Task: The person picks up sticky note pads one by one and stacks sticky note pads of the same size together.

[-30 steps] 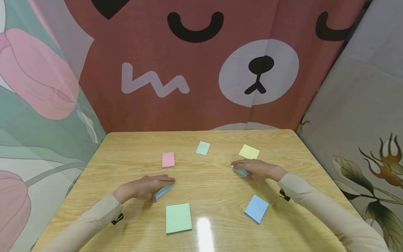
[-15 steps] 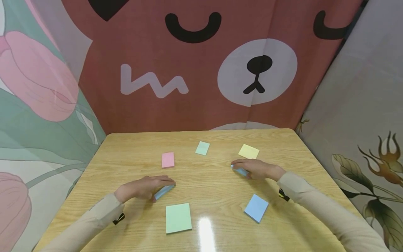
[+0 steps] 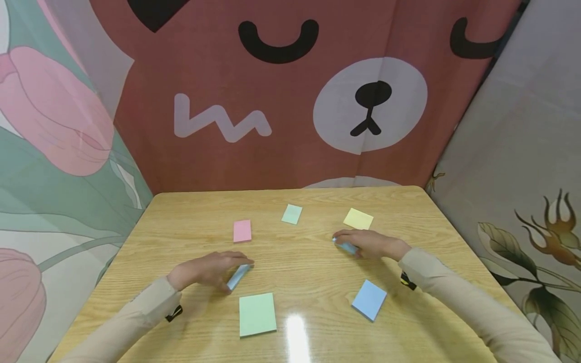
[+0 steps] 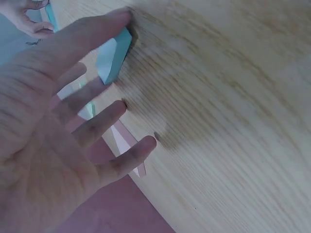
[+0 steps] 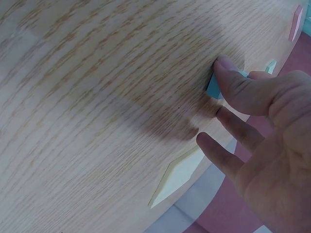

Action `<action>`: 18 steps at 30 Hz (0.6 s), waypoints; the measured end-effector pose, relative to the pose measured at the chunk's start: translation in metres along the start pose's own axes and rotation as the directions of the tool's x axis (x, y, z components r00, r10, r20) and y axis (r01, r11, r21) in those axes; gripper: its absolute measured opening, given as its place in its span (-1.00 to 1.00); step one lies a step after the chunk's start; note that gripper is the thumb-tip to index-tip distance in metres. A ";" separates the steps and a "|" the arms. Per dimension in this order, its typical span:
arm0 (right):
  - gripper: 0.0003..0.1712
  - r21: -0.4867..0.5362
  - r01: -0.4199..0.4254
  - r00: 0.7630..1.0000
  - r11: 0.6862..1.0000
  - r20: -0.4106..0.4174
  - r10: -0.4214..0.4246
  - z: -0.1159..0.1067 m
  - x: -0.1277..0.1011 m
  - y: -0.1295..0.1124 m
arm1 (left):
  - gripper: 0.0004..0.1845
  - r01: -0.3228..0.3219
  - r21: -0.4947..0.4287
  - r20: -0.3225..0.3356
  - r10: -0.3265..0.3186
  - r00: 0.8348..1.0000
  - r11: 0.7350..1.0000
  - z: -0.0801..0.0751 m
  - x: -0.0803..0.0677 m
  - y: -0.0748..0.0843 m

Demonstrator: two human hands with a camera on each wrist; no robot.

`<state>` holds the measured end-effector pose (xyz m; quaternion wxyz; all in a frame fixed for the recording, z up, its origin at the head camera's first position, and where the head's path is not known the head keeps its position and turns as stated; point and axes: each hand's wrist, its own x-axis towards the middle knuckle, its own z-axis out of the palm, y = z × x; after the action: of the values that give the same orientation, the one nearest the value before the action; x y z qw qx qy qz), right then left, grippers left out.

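Note:
My left hand (image 3: 211, 269) grips a light blue sticky note pad (image 3: 238, 277) between thumb and fingertips, low over the table left of centre. In the left wrist view that pad (image 4: 112, 56) sits between the thumb and the nearer fingers, while the other fingers spread out. On the right, my right hand (image 3: 369, 243) pinches a second light blue sticky note pad (image 3: 346, 246). The right wrist view shows the thumb across this pad (image 5: 214, 88), with two fingers reaching down beside it. A yellow pad (image 3: 358, 219) lies just beyond the right hand.
On the wooden table (image 3: 295, 272) lie a large green pad (image 3: 257, 315) in front, a blue pad (image 3: 369, 300) at front right, a pink pad (image 3: 242, 231) and a small pale green pad (image 3: 292, 214) farther back. A curtain (image 3: 218, 166) hangs behind the far edge.
My left hand has shifted slightly right, and its pad has turned so that it points more steeply toward the front. The right hand and its pad stay in place.

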<state>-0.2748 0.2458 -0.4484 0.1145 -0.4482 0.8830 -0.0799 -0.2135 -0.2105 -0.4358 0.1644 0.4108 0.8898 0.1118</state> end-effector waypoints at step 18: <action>-0.24 -0.004 -0.007 1.000 1.000 -0.006 0.007 0.000 0.001 -0.002 | -0.07 0.061 -0.014 -0.090 -0.062 0.994 0.998 0.008 0.018 0.008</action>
<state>-0.2738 0.2442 -0.4481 0.1116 -0.4451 0.8850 -0.0791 -0.2158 -0.1912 -0.4442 0.1298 0.3767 0.9079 0.1302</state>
